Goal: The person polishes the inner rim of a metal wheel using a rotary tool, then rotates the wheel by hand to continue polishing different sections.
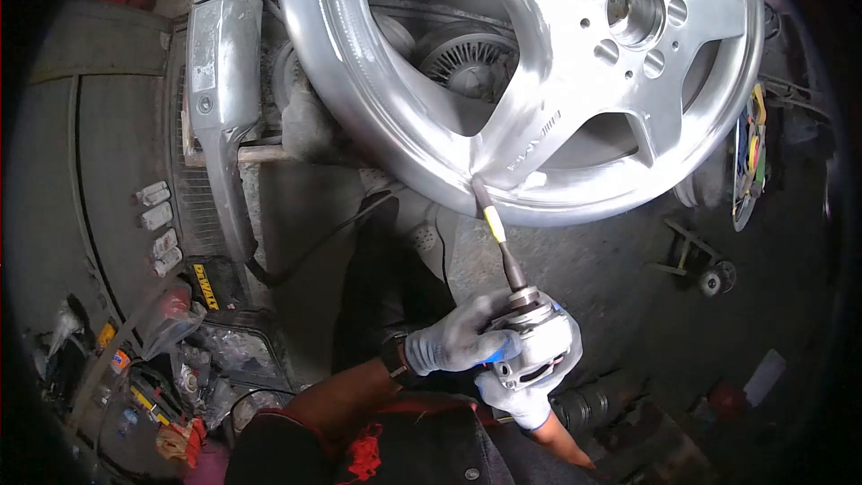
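Note:
A large silver alloy wheel (548, 63) with wide spokes fills the upper part of the view. Both hands wear light grey gloves and are closed around a die grinder (544, 343). My left hand (460, 337) grips its front from the left side, thumb along the body. From the right and below, my right hand (561, 386) wraps its body; part of that hand is hidden. A long dark shaft with a yellow band (495, 224) runs up from the grinder. Its tip appears to touch the wheel where a spoke meets the rim.
A grey angle grinder-like power tool (224, 63) stands at the upper left. Several small bottles (157, 216) line the left side, above a DeWalt case (215, 283) and cluttered plastic bags (175, 323). A small wheeled stand (709, 278) is on the floor at right.

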A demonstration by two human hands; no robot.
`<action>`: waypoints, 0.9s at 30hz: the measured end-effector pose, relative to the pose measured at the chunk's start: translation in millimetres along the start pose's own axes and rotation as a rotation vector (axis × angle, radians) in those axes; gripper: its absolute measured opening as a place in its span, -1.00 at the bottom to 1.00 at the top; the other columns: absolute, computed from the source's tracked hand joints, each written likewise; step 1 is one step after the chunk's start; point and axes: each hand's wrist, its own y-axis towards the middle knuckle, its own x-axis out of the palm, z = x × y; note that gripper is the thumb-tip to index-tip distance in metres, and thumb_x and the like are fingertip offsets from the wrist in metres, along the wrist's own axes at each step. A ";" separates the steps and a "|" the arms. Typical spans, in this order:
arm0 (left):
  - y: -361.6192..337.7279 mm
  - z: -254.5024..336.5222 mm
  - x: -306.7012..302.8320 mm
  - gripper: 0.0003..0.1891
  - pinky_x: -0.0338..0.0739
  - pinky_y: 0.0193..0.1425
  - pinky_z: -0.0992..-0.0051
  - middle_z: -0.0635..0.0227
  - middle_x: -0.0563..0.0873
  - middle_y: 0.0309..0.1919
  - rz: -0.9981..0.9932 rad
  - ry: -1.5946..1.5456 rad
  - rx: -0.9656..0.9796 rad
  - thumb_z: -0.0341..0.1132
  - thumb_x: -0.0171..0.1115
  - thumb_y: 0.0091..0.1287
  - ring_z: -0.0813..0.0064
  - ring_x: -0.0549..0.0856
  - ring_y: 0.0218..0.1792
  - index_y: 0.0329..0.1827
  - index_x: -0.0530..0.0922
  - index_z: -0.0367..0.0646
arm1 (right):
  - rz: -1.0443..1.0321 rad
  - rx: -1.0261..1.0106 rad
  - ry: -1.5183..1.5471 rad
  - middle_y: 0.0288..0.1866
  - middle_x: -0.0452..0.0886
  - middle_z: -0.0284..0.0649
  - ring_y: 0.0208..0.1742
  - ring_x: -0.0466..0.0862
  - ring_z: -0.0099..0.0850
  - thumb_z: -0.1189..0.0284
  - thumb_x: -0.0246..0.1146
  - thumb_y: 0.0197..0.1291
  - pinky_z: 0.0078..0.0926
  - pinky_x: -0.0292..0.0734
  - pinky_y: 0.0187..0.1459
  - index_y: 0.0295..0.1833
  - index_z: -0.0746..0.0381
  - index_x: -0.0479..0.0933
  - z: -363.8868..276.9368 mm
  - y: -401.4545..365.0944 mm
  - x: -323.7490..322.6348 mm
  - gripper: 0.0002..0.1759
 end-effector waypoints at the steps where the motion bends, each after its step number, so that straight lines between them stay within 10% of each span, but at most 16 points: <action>1: -1.9 -2.6 1.4 -0.36 0.46 0.43 0.34 0.13 0.68 0.18 0.065 0.017 0.016 -0.09 0.20 0.46 0.33 0.62 0.28 0.46 0.42 -0.39 | 0.062 0.011 -0.078 0.07 0.69 -0.12 0.03 0.72 -0.27 0.40 0.63 -0.36 -0.21 0.64 0.12 0.28 0.32 0.49 -0.6 2.8 0.5 -0.08; 7: 4.3 20.9 -2.6 -0.41 0.46 0.44 0.32 0.10 0.69 0.19 0.132 0.144 0.009 -0.25 0.12 0.46 0.36 0.64 0.24 0.48 0.38 -0.42 | 0.081 -0.166 -0.034 0.06 0.74 -0.25 0.06 0.72 -0.14 0.36 0.59 -0.31 -0.13 0.58 0.22 0.11 0.07 0.69 -20.4 34.8 1.0 -0.32; 14: 3.6 -6.0 23.4 -0.45 0.42 0.46 0.33 0.14 0.62 0.26 0.211 0.051 -0.062 -0.39 0.16 0.44 0.41 0.58 0.30 0.48 0.37 -0.40 | 0.202 -0.220 -0.029 0.13 0.70 -0.08 0.15 0.71 -0.12 0.44 0.60 -0.37 -0.12 0.55 0.28 0.34 0.27 0.52 -6.7 13.4 -18.1 -0.05; 25: 1.1 14.5 0.8 -0.10 0.46 0.43 0.36 0.17 0.66 0.25 0.125 -0.043 -0.161 0.29 0.28 0.38 0.44 0.59 0.29 0.46 0.42 -0.40 | 0.105 -0.219 -0.243 0.04 0.71 -0.08 -0.01 0.76 -0.17 0.35 0.62 -0.30 -0.22 0.65 0.11 0.15 0.25 0.64 -22.4 35.2 3.3 -0.26; 27: -1.8 11.3 2.9 -0.12 0.46 0.43 0.37 0.19 0.66 0.23 0.094 -0.050 -0.140 0.27 0.29 0.38 0.44 0.60 0.28 0.44 0.44 -0.40 | 0.170 0.119 0.408 0.05 0.71 -0.08 0.02 0.76 -0.24 0.36 0.66 -0.32 -0.29 0.65 0.15 0.20 0.36 0.60 -26.7 23.9 5.8 -0.17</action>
